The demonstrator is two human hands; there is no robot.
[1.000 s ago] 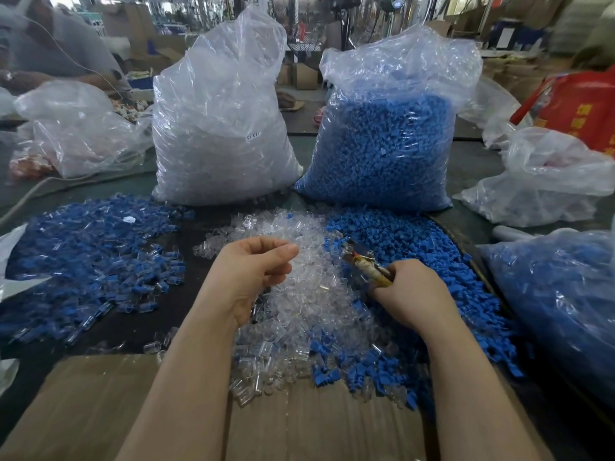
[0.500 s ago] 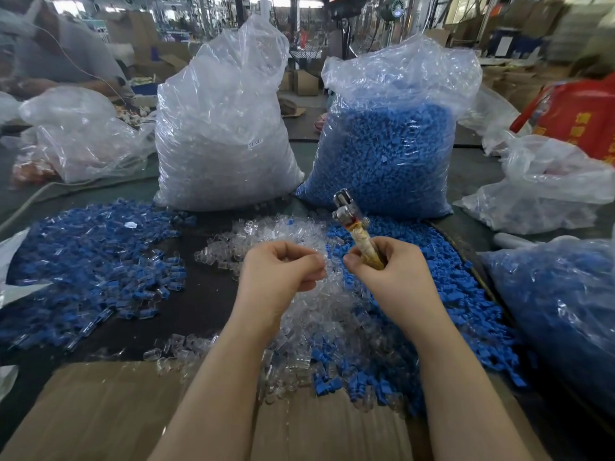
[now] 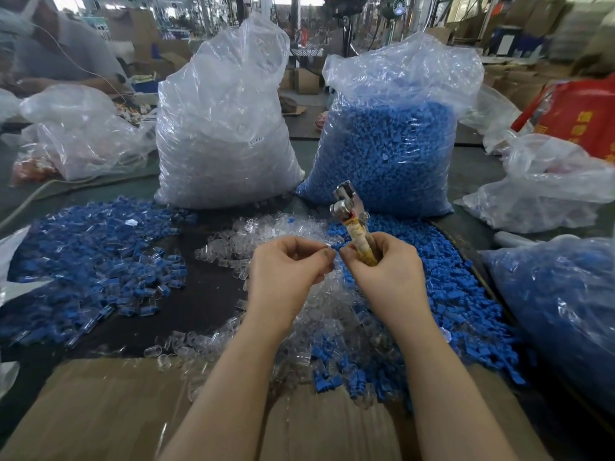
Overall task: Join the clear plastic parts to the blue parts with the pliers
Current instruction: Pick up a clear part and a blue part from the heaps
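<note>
Progress looks partial: joined pieces (image 3: 90, 261) are heaped toward the counter's left edge, loose clear parts (image 3: 266, 231) and blue parts (image 3: 449, 294) remain mid-counter, pliers (image 3: 352, 224) are gripped upright by the right hand (image 3: 386, 271), something tiny is pinched in left hand (image 3: 286, 271) fingers (image 3: 327, 256).

- dark table (image 3: 206, 294)
- heap of clear plastic parts (image 3: 266, 234) at its middle
- loose blue plastic parts (image 3: 459, 294) right of that heap
- pile of joined blue-and-clear pieces (image 3: 90, 254) left
- two tall clear plastic sacks behind: clear-filled sack (image 3: 226, 134), blue-filled sack (image 3: 386, 148)
- flat brown cardboard (image 3: 100, 410) nearest

Looks like a factory or warehouse assembly floor: huge clear sacks of blue parts (image 3: 386, 154) and clear plastic parts (image 3: 223, 134) on a long worktable (image 3: 472, 174), stacked cardboard boxes (image 3: 306, 79) behind, a standing fan (image 3: 397, 6), another worker (image 3: 50, 51) nearby.
</note>
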